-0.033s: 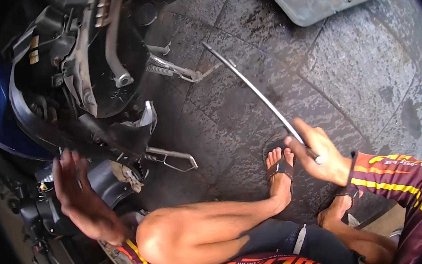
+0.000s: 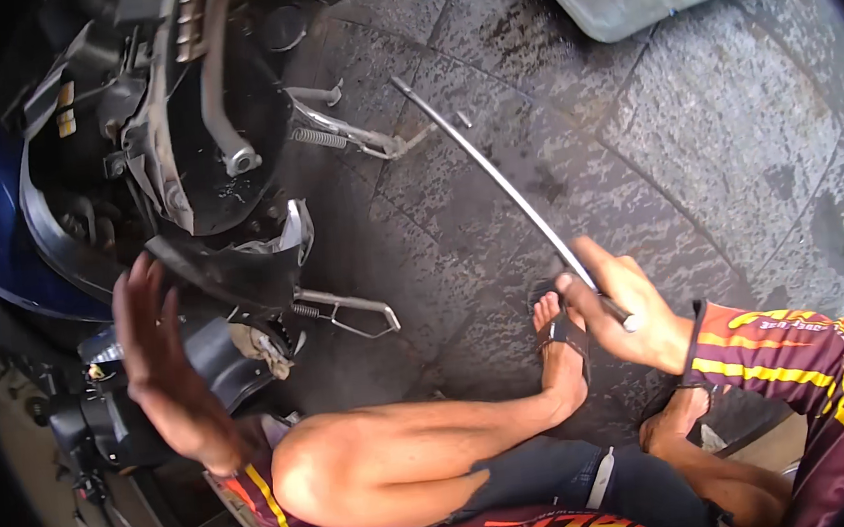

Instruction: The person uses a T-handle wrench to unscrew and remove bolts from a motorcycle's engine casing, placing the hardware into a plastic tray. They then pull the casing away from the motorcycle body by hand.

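A long, slim metal rod (image 2: 498, 177) lies in my right hand (image 2: 631, 307), its short butt end poking out past the palm. The fingers are closed on it, and the far tip slants up and left above the floor; its exact kind does not show. My left hand (image 2: 165, 361) is raised with fingers stretched out and nothing in it. It hovers by the dark lower body of a partly stripped scooter (image 2: 185, 189), a little blurred; whether it touches a panel I cannot tell.
A grey metal tray (image 2: 593, 10) holding several bolts lies on the tiled floor (image 2: 720, 117) at the far right. The scooter's stand (image 2: 361, 138) and a second metal loop with a spring (image 2: 366, 314) jut toward the middle. A small metal piece (image 2: 465, 119) shows beside the rod. My sandalled foot (image 2: 560, 347) is below.
My left hand has risen slightly and shifted right. My right hand and the rod have moved a little left; the tray sits slightly higher in view.
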{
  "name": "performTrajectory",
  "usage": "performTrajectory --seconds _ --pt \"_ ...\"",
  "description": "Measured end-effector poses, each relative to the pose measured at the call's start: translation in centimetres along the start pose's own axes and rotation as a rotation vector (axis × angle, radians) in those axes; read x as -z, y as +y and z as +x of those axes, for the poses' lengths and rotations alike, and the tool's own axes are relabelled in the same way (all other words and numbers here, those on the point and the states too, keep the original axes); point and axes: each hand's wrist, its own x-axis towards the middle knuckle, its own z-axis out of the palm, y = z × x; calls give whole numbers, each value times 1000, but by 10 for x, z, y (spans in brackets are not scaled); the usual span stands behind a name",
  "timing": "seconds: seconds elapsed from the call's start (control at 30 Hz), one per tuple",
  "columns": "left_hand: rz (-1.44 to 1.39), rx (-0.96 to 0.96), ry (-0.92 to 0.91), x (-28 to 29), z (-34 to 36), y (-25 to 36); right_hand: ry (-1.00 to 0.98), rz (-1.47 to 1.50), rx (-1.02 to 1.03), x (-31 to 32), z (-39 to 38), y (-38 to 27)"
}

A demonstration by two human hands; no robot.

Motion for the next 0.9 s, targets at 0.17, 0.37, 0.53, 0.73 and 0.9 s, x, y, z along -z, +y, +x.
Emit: performTrajectory --seconds 0.17,0.37,0.53,0.73,0.9 --pt "-189 262 -684 -33 3 8 50 273 180 -41 -3 40" --pt "77 278 -1290 -101 -9 27 -57 716 49 -79 -29 47" --pt "124 288 -1569 -136 -6 15 1 1109 -202 -62 -61 62" --pt "169 277 -1716 -151 -12 8 311 1232 100 -46 -45 54" --pt "143 271 -1813 -162 0 13 380 1191 -103 -11 -24 68"
